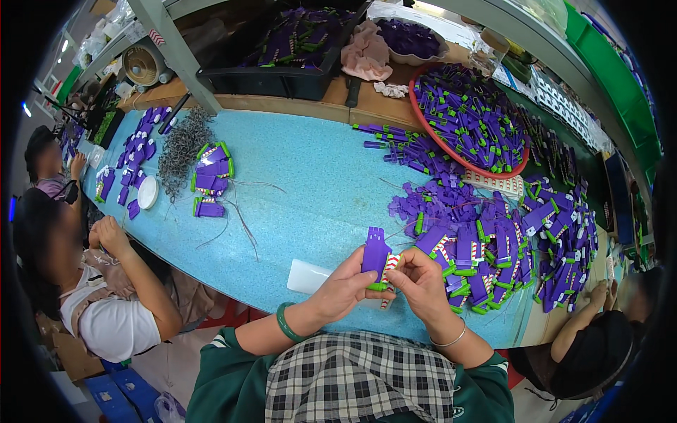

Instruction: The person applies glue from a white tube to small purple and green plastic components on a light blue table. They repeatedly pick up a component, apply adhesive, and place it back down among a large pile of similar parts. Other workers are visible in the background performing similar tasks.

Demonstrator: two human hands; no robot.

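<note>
My left hand point(340, 287) grips a purple plastic part point(376, 248) with a green end, holding it up over the near edge of the table. Against the part's right side is a red-and-white striped sticker point(393, 264), which the fingers of my right hand point(422, 280) pinch at its edge. How much of the sticker touches the part is hidden by my fingers. Beside my left hand lies a blank white strip point(307, 276). To the right of my hands spreads a heap of purple parts with green ends point(486, 257), several bearing striped stickers.
A red round basket point(525, 168) full of purple-and-green pieces stands at the back right. Farther left are a tangle of thin wires point(185, 144), a small group of parts point(211, 171) and a white lid point(147, 192). A black crate point(271, 83) stands behind. Co-workers sit at both sides.
</note>
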